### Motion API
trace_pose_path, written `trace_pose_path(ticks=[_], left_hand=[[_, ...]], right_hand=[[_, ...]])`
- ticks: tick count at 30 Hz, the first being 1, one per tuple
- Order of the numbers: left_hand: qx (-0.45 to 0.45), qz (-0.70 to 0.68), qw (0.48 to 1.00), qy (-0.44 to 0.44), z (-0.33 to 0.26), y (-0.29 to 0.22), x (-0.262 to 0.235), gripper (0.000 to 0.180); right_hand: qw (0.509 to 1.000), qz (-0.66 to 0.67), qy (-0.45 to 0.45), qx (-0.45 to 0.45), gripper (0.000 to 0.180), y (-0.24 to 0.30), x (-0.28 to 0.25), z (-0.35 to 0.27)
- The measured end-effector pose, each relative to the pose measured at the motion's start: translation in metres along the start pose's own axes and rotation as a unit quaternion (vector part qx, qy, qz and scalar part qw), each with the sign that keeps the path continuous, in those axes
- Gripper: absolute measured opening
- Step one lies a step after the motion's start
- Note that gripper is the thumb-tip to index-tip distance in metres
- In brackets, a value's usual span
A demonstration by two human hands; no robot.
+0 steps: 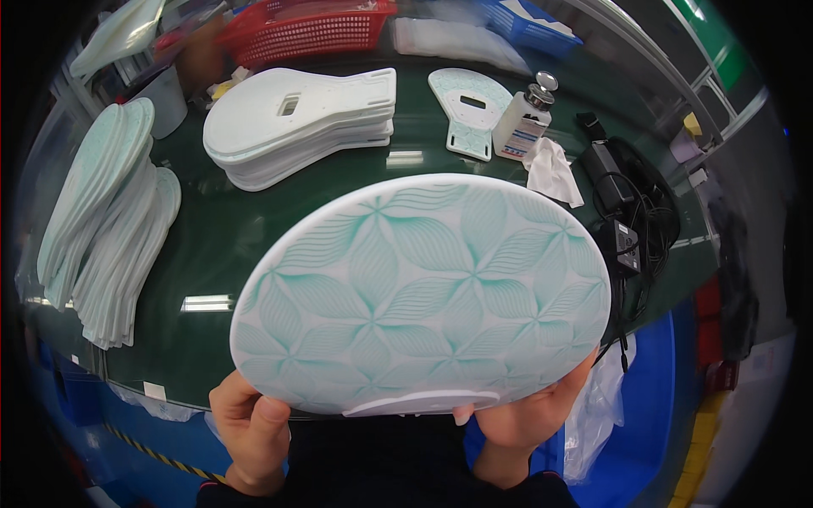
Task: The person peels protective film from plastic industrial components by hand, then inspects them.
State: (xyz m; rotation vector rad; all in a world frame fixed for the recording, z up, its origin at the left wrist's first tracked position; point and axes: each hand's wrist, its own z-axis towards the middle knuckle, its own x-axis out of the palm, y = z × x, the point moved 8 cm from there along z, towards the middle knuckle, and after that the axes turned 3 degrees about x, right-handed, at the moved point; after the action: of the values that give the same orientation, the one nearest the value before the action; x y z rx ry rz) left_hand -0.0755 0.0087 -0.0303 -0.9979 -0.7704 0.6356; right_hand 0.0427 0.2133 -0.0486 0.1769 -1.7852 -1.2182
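White plastic oval panel with teal petal pattern (423, 288) is held up in both hands, patterned face to the camera, above the near edge of the glossy dark green bench (199, 245). Petals are grouped round star-like centres, many hatched with wavy lines. Plain white rim is seen along the top; lower edge is interrupted near its middle by a white arc-shaped lip (423, 403).

Panel is set between the hands, mostly above them in view. Lower left edge is pinched by the left hand (251, 436), thumb at the edge, fingers (230, 394) curled beside it. Lower right edge is gripped by the right hand (525, 415), fingers partly hidden by the panel, thumb tip seen just below the lip. Exact contact behind the panel can't be told.

Beyond the panel, a stack of white paddle-shaped plastic plates (339, 102) is laid on the bench; leaning rows of similar pale plates (102, 203) are seen at left. White bottle with metal top (518, 127) is stood near a crumpled white cloth (552, 169).
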Motion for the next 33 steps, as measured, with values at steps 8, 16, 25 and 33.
trace_pose_path(ticks=[8,16,25,33], left_hand=[[0.002,0.003,1.0,-0.025,0.004,0.002,-0.008,0.041],[0.018,-0.031,0.999,-0.012,0.007,-0.003,-0.002,0.038],[-0.028,0.0,0.986,-0.164,0.004,0.001,-0.01,0.032],[-0.067,-0.012,0.995,-0.079,0.006,0.005,0.005,0.045]], right_hand=[[0.987,0.092,0.132,0.012,0.055,-0.003,0.025,0.001],[0.9,0.335,0.279,-0.001,0.064,0.011,0.043,-0.006],[0.967,-0.122,0.223,0.012,0.047,0.0,0.041,-0.017],[0.972,0.116,0.183,0.087,0.057,-0.018,0.024,-0.014]])
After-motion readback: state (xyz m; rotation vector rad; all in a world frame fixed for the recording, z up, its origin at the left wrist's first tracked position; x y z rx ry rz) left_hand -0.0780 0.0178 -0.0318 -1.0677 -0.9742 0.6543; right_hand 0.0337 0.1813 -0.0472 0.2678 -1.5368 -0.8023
